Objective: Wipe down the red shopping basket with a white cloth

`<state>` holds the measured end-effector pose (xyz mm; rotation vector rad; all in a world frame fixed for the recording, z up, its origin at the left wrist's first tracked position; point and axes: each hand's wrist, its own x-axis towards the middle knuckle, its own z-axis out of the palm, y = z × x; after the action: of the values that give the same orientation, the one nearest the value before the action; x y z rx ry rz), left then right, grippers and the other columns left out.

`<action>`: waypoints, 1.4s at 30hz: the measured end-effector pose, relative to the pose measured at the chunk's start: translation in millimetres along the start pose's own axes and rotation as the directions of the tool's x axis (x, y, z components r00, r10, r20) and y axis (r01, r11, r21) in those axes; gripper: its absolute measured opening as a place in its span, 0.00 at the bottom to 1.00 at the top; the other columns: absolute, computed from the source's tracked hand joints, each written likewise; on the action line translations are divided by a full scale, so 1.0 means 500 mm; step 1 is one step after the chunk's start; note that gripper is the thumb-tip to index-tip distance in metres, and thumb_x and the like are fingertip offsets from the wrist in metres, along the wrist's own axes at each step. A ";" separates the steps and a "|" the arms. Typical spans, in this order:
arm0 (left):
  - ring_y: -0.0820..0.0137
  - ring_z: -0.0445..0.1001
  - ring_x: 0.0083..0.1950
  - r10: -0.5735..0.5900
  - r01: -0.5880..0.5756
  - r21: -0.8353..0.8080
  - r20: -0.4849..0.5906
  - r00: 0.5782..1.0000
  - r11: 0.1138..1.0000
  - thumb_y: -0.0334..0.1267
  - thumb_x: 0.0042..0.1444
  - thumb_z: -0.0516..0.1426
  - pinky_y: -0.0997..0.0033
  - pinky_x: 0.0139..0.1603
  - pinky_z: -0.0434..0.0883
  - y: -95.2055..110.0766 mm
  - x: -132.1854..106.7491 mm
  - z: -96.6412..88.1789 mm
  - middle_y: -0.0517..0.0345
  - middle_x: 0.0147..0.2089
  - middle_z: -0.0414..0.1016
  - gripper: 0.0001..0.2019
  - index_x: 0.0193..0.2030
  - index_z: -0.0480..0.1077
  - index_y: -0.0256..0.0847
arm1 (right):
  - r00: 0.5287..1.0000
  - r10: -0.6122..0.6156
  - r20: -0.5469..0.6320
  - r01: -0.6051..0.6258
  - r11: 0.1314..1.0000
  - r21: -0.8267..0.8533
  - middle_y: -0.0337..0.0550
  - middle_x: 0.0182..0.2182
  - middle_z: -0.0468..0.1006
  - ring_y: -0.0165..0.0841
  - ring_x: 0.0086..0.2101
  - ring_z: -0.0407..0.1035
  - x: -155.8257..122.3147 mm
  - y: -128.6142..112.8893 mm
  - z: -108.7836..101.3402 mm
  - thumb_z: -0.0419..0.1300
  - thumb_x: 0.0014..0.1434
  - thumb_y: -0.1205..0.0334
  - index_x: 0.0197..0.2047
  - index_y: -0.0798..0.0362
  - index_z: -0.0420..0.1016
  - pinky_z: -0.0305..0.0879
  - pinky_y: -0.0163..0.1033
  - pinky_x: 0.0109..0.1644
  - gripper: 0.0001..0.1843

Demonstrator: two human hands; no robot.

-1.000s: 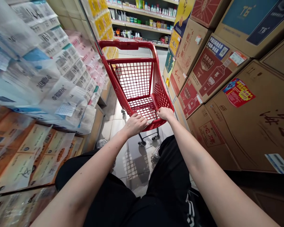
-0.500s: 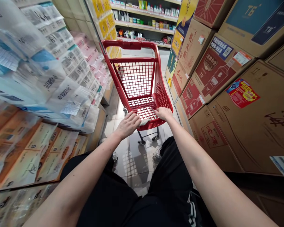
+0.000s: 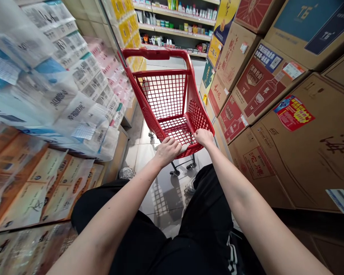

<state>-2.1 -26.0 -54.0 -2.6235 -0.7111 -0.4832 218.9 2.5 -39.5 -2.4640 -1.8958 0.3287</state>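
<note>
Printed cardboard cartons [image 3: 289,162] stacked right; plastic-wrapped packs [image 3: 87,109] piled left; bottles [image 3: 194,10] on shelves [image 3: 174,32] beyond; pale floor tiles [image 3: 143,152].

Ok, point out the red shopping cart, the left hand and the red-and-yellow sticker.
Red shopping cart [image 3: 157,54], head view: its far top bar.
Left hand [image 3: 167,152], head view: back of the hand.
Red-and-yellow sticker [image 3: 292,113], head view: its printed face.

Your red plastic shopping cart [image 3: 193,93] has square latticework and a perforated side. Your black fabric trousers [image 3: 209,214] bear white stripes. Brown cardboard cartons [image 3: 301,147] show maroon and blue print; pale floor tiles [image 3: 141,156] carry a checkered shadow.
</note>
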 end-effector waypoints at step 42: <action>0.67 0.65 0.38 0.177 -0.176 0.012 -0.064 0.982 0.984 0.30 0.64 0.48 0.62 0.45 0.62 0.041 0.056 0.000 0.55 0.35 0.69 0.09 0.38 0.68 0.39 | 0.990 0.004 -0.142 -0.011 0.999 -0.048 0.49 0.40 0.82 0.38 0.42 0.74 0.011 0.056 -0.001 0.47 0.64 0.57 0.39 0.52 0.79 0.63 0.39 0.45 0.19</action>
<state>31.5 -30.9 -47.7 -2.6210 -0.4536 -0.5094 247.0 0.2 -43.9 -2.4517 -1.8599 0.1058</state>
